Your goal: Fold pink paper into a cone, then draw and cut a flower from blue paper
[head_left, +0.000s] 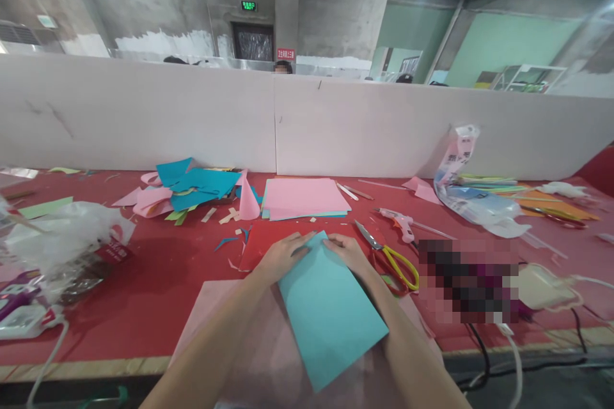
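A turquoise sheet of paper (330,313) is tilted in front of me, its top corner pinched between both hands. My left hand (286,255) grips the left side of that corner, with the fingertips partly behind the sheet. On the other side of the corner, my right hand (350,250) has its fingers bent against the paper. Just right of my right hand lie scissors (391,255) with yellow and red handles. Beneath the sheet is a pale pink sheet (215,313), and a red sheet (261,243) lies behind my left hand.
A stack of pink paper (307,198) lies behind my hands. Cut scraps (196,185) are heaped at the back left, near a plastic bag (71,236). A pink glue gun (398,222), a clear package (474,198) and cables (515,358) are on the right. A white partition (192,118) borders the table.
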